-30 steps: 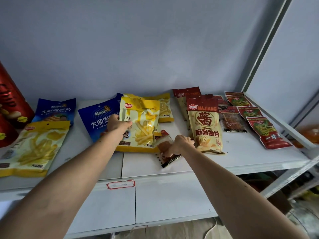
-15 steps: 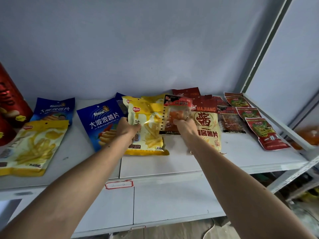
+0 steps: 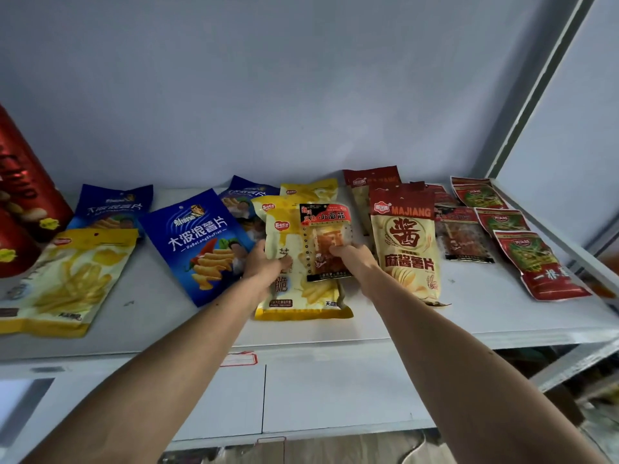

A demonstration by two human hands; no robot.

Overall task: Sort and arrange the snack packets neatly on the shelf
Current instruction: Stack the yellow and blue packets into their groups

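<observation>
while the left hand (image 3: 266, 262) grips the yellow packet (image 3: 294, 279), right hand (image 3: 351, 259) fingers pinch the red packet (image 3: 326, 242)

- red tube (image 3: 23, 195): cut off by left edge, print unreadable
- yellow bag (image 3: 63, 283) at far left: lower-left corner runs out of the picture
- back blue bag (image 3: 114, 204): lower half hidden behind that yellow bag
- middle yellow bag (image 3: 301, 289): centre covered by the small red packet (image 3: 326, 242) and both hands
- right hand (image 3: 355, 262): fingers tucked behind the small packet, not visible
- rear red-and-cream bag (image 3: 368, 179): mostly hidden by the front one
- floor area below the shelf (image 3: 485, 316), right corner: blurred, contents unclear
</observation>
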